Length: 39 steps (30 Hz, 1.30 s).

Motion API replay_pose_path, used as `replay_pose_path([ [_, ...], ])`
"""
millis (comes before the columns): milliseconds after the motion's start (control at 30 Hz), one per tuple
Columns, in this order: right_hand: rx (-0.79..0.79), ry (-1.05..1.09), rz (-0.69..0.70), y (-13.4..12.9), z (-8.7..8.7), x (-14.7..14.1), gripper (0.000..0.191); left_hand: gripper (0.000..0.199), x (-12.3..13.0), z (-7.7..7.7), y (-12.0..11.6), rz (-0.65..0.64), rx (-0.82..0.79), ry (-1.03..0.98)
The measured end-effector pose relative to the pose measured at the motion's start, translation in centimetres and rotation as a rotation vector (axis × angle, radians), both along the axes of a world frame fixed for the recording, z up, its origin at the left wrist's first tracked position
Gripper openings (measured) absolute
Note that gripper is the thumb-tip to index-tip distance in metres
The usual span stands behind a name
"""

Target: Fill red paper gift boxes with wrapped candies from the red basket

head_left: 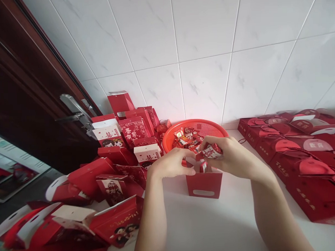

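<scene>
A small red paper gift box stands upright on the white table with its top open. My left hand is at the box's left upper edge, thumb towards the front and fingers at the rim behind. Just above the opening, my right hand grips a red-and-white wrapped candy packet between thumb and fingers. Another small red-and-white wrapped piece shows in the mouth of the box. Behind both hands, an orange-red plastic basket contains several wrapped candies.
Many open red and white gift boxes crowd the left side. Closed dark-red boxes with ribbons stand in rows at the right. A tiled wall runs behind the table, and a dark door with a metal handle is at the left.
</scene>
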State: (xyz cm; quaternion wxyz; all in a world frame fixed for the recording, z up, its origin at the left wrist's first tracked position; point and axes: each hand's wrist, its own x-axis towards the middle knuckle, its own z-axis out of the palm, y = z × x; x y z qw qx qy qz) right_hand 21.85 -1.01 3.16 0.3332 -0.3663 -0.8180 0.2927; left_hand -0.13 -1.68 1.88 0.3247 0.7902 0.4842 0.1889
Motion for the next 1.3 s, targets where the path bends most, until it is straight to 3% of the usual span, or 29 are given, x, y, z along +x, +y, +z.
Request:
replay_pose_path([
  [267,-0.065,0.133,-0.095,0.7,0.2,0.1,0.013,0.039,-0.4,-0.4,0.5,0.016,-0.028,0.017],
  [400,-0.052,0.136,-0.069,1.0,0.2,0.4,0.008,0.039,-0.6,-0.6,0.7,0.001,0.005,-0.002],
  [600,-0.181,-0.041,-0.011,1.1,-0.3,0.2,0.019,0.045,-0.5,-0.5,0.9,0.024,-0.074,0.034],
  [767,-0.164,-0.313,0.066,0.8,0.3,-0.2,0.008,0.055,-0.5,-0.1,1.0,0.006,-0.129,0.063],
  [900,-0.16,-0.378,0.066,0.8,0.5,-0.2,0.012,0.053,-0.6,-0.1,1.0,-0.015,-0.14,0.053],
  [1100,-0.174,-0.13,-0.036,1.0,0.3,0.0,0.012,0.053,-0.8,-0.3,1.2,-0.014,-0.143,0.033],
  [1300,-0.137,0.144,-0.047,1.3,0.2,0.1,0.008,0.049,-0.7,-0.2,1.2,-0.027,-0.152,0.021],
])
